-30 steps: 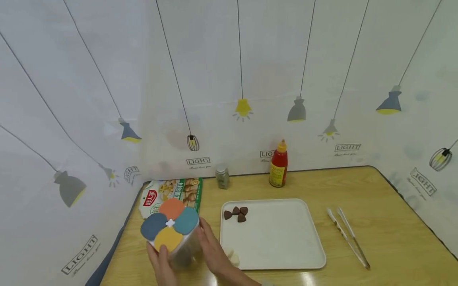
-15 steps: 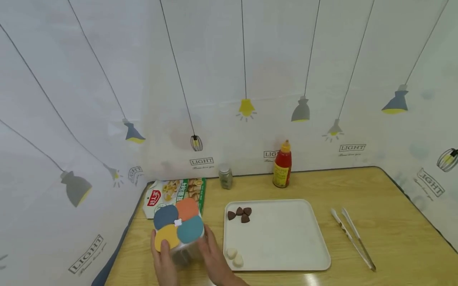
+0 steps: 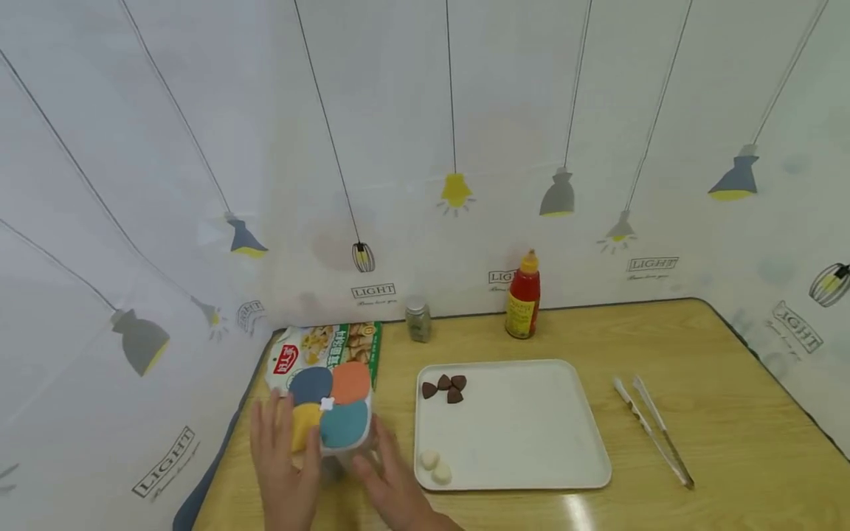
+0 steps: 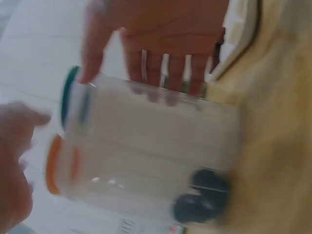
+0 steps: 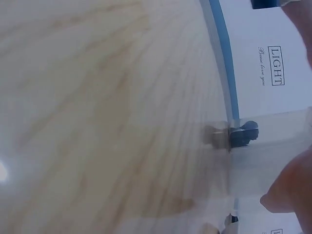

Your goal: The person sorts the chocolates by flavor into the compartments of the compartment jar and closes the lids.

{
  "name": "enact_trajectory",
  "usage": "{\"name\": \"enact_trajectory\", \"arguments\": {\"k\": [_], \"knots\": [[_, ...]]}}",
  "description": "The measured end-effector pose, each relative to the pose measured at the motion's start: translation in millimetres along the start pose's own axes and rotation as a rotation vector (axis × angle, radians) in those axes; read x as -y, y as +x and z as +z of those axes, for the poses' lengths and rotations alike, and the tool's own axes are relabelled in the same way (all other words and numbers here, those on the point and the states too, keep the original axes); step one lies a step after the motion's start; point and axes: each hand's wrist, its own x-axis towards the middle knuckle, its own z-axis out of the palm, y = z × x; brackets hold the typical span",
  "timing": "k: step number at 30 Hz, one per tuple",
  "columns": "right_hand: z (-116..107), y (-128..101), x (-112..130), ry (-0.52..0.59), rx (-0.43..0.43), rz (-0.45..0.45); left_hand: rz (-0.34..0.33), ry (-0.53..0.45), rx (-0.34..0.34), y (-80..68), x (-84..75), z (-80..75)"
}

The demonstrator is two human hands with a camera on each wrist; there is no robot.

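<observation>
A clear plastic container with a four-coloured lid stands on the wooden table in the lower left of the head view, just left of a white tray. The left hand lies against the container's left side with fingers straight and spread. The right hand sits at its lower right with fingers loosely extended; whether they touch the wall cannot be told there.

A snack packet lies behind the container. On the tray are dark triangular pieces at the upper left corner and two pale round pieces at the lower left. A small jar and a red sauce bottle stand by the backdrop; metal tongs lie at the right.

Neither hand looks to have a firm grasp, so in my judgement the container could tip or slide against the tray if it is nudged.

The left wrist view shows what the head view hides: the right hand with fingertips resting on the clear wall, and dark pieces at the container's bottom. The right wrist view shows mostly bare tabletop, plus a fingertip at the lower right.
</observation>
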Motion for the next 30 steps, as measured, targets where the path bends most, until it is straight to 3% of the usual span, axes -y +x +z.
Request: {"name": "enact_trajectory", "arguments": {"k": [1,3,4,6,9,13,18,22,24,26,30], "knots": [[-3,1,1,-0.016,-0.005,0.006,0.163,0.059,0.025,4.5,-3.7,1.2],[-11,4,3,-0.039,-0.005,0.008,0.383,0.125,0.124,13.9,-12.3,6.0],[-16,4,5,-0.050,0.000,0.008,0.430,0.138,0.185,17.6,-16.7,9.1],[-30,2,8,-0.093,-0.003,0.012,0.447,0.154,0.276,21.5,-22.7,14.4],[-56,-1,11,-0.152,-0.032,-0.026,0.421,0.174,0.323,22.5,-24.0,18.7],[-104,-7,13,-0.184,-0.150,-0.044,0.359,0.138,0.322,20.9,-20.9,17.7],[-173,-20,13,-0.234,-0.317,0.021,0.347,0.163,0.299,27.7,-22.9,15.0],[-227,-48,10,-0.390,-0.428,0.054,0.339,0.135,0.339,40.8,-21.8,13.0],[-253,-65,7,-0.504,-0.462,0.052,0.260,0.071,0.408,47.3,-18.6,11.5],[-278,-80,4,-0.615,-0.469,0.062,0.140,0.008,0.473,52.0,-14.7,8.7],[-322,-103,0,-0.795,-0.416,0.124,-0.105,-0.084,0.552,55.9,-8.8,1.8]]}}
